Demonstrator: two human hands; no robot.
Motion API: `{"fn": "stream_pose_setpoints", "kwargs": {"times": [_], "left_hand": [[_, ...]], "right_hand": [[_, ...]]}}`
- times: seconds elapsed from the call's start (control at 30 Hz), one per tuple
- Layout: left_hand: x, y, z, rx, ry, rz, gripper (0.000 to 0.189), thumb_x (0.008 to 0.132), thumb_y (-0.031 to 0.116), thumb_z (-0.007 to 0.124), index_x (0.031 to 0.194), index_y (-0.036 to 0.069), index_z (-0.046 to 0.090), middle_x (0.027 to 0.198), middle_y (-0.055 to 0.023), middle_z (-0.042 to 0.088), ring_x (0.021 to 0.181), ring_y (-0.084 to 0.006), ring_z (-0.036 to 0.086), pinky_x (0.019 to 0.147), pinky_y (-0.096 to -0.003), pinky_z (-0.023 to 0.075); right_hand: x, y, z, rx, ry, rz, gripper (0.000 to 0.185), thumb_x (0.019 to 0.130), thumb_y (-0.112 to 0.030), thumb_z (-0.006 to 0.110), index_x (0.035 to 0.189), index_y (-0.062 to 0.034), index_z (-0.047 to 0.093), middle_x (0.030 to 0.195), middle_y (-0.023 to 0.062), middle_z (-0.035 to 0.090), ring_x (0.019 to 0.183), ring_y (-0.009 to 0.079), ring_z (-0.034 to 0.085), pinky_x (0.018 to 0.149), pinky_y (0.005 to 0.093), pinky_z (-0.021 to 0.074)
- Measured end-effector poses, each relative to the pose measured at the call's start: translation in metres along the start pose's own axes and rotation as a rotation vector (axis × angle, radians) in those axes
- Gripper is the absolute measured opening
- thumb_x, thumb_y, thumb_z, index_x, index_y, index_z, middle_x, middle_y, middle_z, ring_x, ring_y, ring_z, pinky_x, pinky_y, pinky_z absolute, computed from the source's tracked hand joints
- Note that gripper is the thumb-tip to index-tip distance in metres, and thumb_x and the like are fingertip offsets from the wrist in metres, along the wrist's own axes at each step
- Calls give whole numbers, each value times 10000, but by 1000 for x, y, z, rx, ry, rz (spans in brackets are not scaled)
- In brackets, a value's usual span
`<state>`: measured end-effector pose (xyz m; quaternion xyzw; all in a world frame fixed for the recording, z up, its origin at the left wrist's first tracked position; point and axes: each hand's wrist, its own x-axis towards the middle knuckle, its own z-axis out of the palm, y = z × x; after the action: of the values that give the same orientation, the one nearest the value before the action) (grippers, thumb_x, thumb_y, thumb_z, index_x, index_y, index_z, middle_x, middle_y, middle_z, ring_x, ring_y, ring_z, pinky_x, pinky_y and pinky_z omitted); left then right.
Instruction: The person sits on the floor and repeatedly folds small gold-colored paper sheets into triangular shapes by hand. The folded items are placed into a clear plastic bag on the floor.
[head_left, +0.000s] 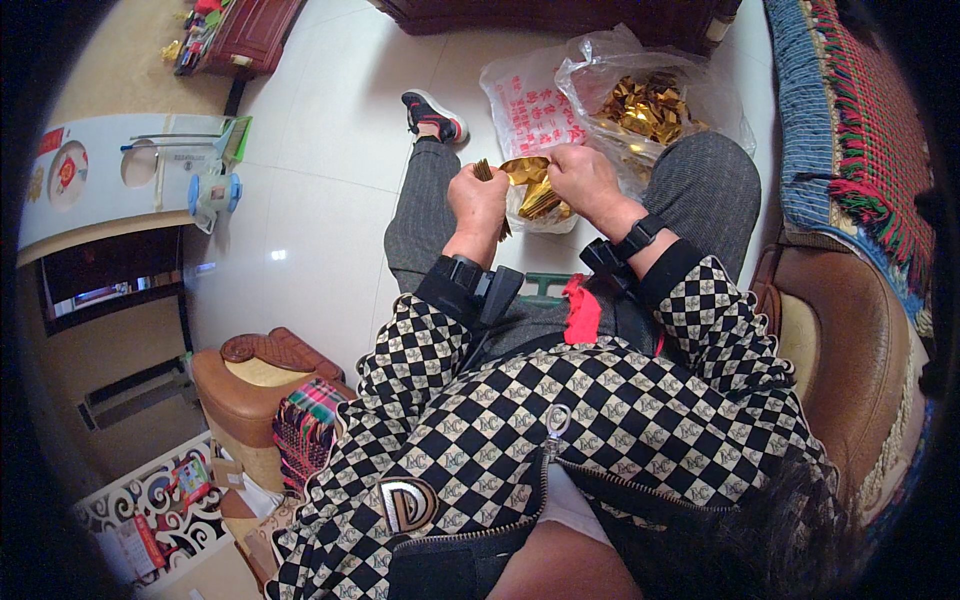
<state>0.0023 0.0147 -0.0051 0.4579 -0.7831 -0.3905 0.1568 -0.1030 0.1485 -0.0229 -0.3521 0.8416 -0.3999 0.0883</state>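
Observation:
My left hand (478, 201) is closed around a stack of thin gold foil sheets (484, 171), whose edges stick out above and below the fist. A curved strip of gold foil (525, 166) runs between the two hands, and my right hand (583, 180) pinches its right end. Just below the strip, folded gold foil pieces (541, 201) lie in clear plastic. Beyond my right hand, a clear plastic bag (720, 97) on the floor holds a heap of crumpled or folded gold foil (646, 109). A flattened plastic bag with red writing (525, 101) lies left of it.
My knees are to either side of the hands. Brown leather armrests (847, 360) flank me, the right one beside a fringed woven cover (870, 150). A dark wooden cabinet (555, 16) stands beyond the bags. A broom and dustpan (234, 141) are at the left.

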Motion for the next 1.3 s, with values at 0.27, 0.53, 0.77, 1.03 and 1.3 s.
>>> {"fn": "stream_pose_setpoints", "kwargs": {"times": [0.27,0.53,0.77,1.03,1.3], "left_hand": [[5,-8,3,-91,-28,-63,170,716,143,685,794,-7,673,723,-124,682,648,-186,654,646,-325,516],[5,-11,6,-78,-59,-55,174,717,160,686,780,-2,678,712,-121,680,651,-183,656,649,-323,515],[8,-15,5,-91,-68,-58,179,718,162,689,795,0,677,714,-115,680,648,-186,653,654,-320,515],[11,-15,5,-111,7,-72,195,729,169,705,802,-9,672,741,-122,684,676,-192,658,669,-325,516],[5,-8,9,-62,7,-24,169,720,158,702,783,5,666,721,-133,678,675,-227,668,681,-344,518]], "right_hand": [[1,1,-2,19,-80,119,232,791,-178,501,861,-37,671,839,217,643,818,382,627,746,472,495],[2,5,4,24,-119,91,231,794,-173,509,904,-51,672,857,217,641,832,379,624,745,465,491],[1,5,-1,55,-126,19,206,801,-170,512,862,-30,650,848,222,634,815,382,620,729,468,482],[1,3,-2,90,-153,69,216,814,-175,497,874,-23,639,853,225,632,823,385,619,730,470,479],[2,4,4,50,-133,53,248,809,-176,493,942,-64,670,872,215,640,834,387,619,759,464,489]]}}
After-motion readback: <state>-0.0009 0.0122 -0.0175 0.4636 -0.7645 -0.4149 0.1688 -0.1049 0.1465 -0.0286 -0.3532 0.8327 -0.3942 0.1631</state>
